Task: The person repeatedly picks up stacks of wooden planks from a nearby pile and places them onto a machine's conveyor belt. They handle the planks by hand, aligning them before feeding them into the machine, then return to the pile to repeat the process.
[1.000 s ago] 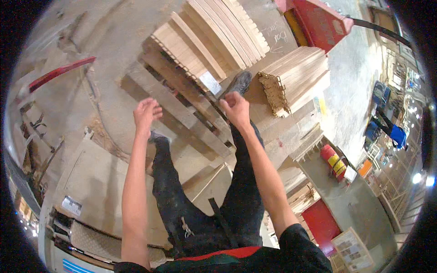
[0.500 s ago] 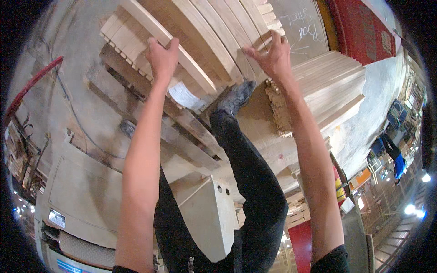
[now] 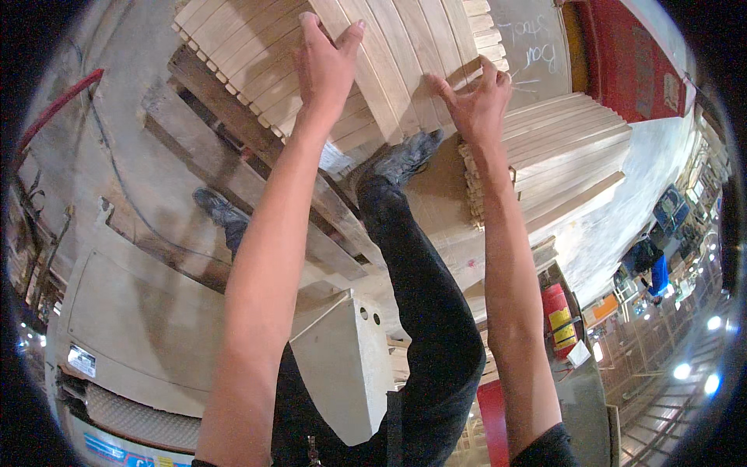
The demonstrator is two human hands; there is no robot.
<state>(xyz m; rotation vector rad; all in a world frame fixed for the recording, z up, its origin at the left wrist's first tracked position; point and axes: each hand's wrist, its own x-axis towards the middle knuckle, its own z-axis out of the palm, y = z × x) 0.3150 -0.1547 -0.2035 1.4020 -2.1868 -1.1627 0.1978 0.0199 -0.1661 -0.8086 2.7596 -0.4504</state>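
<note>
Long pale wooden slats lie side by side in a stack at the top of the view. My left hand (image 3: 327, 70) is closed, thumb and fingers pinching the left edge of a top slat (image 3: 372, 82), which runs diagonally toward my shoe. Farther right, my right hand (image 3: 478, 109) has its bent fingers and thumb set across the end of another slat (image 3: 436, 39); the contact is partly hidden by the fingers. Under the top slats, a lower layer (image 3: 241, 47) runs crosswise, its ends forming a ragged row. A white paper sheet (image 3: 336, 159) shows partly beside my left forearm.
A second slat stack (image 3: 568, 148) stands to the right. Wooden pallet boards (image 3: 233, 167) lie under the first stack. My dark shoe (image 3: 405, 156) is close to the stack's near edge. A beige metal housing (image 3: 140, 311), a red fire extinguisher (image 3: 559, 319) and a distant person in blue (image 3: 660, 274) are visible.
My left hand has moved right with its slat, closing the gap to the neighbouring slats and covering the lower layer differently. The right hand stays at the same slat end.
</note>
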